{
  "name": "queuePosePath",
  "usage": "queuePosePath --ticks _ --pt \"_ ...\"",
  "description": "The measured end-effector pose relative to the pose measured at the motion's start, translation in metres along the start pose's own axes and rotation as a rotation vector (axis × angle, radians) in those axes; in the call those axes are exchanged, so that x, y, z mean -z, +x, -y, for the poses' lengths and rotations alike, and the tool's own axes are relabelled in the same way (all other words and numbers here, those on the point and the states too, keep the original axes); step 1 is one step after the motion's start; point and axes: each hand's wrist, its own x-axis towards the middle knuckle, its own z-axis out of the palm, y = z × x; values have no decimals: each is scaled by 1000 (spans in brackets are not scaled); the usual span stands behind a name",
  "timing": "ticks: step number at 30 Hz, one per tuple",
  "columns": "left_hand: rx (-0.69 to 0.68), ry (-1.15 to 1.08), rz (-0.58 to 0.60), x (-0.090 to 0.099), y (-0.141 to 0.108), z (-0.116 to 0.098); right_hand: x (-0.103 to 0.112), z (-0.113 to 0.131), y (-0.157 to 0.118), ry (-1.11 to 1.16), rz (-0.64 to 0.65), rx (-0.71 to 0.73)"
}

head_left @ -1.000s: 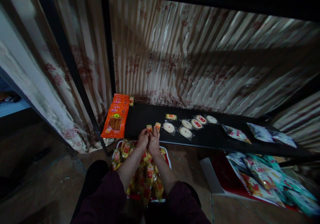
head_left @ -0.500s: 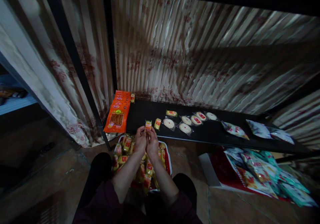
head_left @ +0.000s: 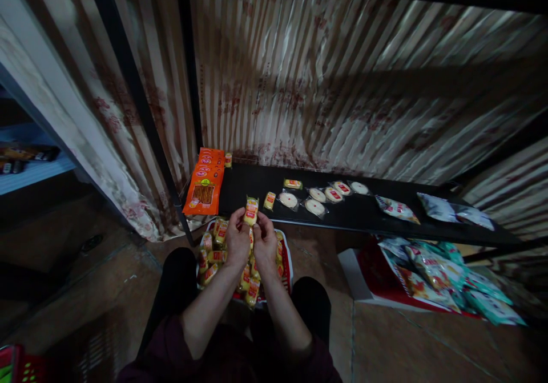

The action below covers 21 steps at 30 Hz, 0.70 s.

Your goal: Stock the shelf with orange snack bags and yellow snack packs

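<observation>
A small yellow wrapped snack cake (head_left: 252, 212) with a red and white label stands upright between my hands. My left hand (head_left: 238, 240) is closed with its fingertips on the left side of the cake. The fingers of my right hand (head_left: 265, 243) are closed at its lower right edge. Both hands hover over a red-and-white basket (head_left: 289, 263) full of similar wrapped cakes, just in front of the black shelf (head_left: 240, 186). On that shelf, nearest my right hand, lies another wrapped cake (head_left: 269, 200). My forearms hide part of the basket.
Orange snack packets (head_left: 204, 186) overlap at the shelf's left end, by a black post (head_left: 188, 86). Round wrapped cakes (head_left: 315, 207) and a white snack bag (head_left: 398, 209) lie to the right. Below, a red-and-white box (head_left: 363, 280) holds green bags (head_left: 483, 291). A red basket (head_left: 25, 366) stands lower left.
My hands have drawn slightly apart, and more of the held cake shows between them. The view has shifted a little, bringing the red basket at lower left into sight.
</observation>
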Motion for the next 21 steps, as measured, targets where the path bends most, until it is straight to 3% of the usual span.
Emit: queuePosePath --ticks 8,21 --pt "-13 -43 8 9 -8 -2 3 2 -11 203 -22 -119" --pt "33 18 5 9 -15 -3 9 9 -18 246 -17 -178"
